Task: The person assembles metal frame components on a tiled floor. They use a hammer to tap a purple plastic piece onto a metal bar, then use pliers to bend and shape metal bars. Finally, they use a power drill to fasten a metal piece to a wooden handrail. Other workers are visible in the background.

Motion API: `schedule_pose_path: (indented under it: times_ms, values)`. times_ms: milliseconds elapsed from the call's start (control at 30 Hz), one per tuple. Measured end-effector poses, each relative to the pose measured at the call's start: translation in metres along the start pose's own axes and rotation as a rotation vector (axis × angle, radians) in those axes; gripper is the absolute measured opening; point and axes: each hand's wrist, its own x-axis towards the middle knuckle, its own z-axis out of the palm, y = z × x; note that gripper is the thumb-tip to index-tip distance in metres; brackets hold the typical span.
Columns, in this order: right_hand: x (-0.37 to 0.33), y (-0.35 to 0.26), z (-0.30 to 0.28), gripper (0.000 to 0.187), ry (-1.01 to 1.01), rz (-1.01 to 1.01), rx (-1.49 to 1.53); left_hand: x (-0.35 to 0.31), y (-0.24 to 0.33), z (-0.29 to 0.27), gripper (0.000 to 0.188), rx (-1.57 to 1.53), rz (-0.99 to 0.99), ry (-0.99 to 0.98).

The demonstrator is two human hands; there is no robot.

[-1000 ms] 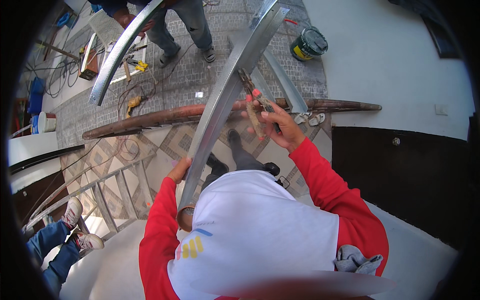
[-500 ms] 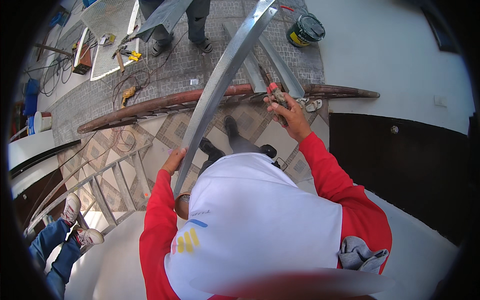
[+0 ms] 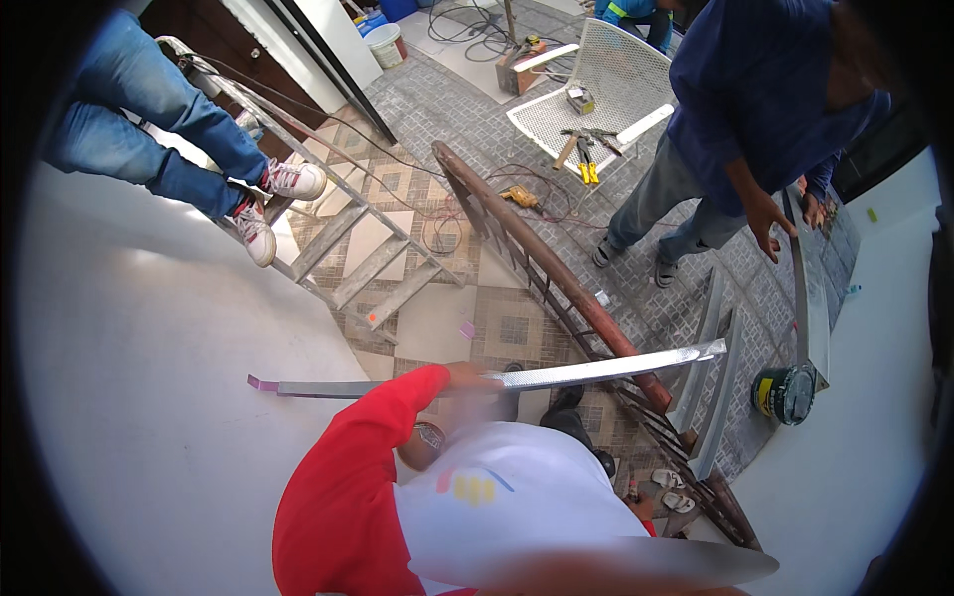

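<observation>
A long, shiny metal channel lies nearly level across in front of my body, with a pinkish tip at its left end. My left hand, partly blurred, is closed round its middle. Low on the right, my right hand is mostly hidden by my shirt and the blurred brim. Its fingers are closed round red-handled snips, of which only a small part shows. The channel's right end passes over a reddish-brown metal railing.
Someone in jeans stands on a ladder at left. Across the railing, a co-worker in blue holds another channel. Two channels lie beside a dark bucket. Tools rest on a white mesh chair; a yellow drill lies on the floor.
My view has turned to the left. The channel has swung from steeply upright to nearly level, still in my left hand. My right hand with the snips has dropped low beside my body.
</observation>
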Motion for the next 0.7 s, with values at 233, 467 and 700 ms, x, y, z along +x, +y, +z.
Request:
schedule_pose_path:
  times_ms: [233,467,700]
  values:
    - [0.055,-0.014,-0.022,0.042,-0.284,0.107,0.006,-0.032,0.039,-0.008,0.115,-0.049,-0.074,-0.130]
    - [0.081,-0.019,-0.024,0.038,-0.345,0.213,0.209,-0.035,0.054,-0.002,0.120,-0.103,-0.053,-0.131]
    - [0.079,-0.019,-0.020,0.047,-0.406,0.233,0.163,-0.022,0.045,0.001,0.114,-0.038,-0.021,-0.130]
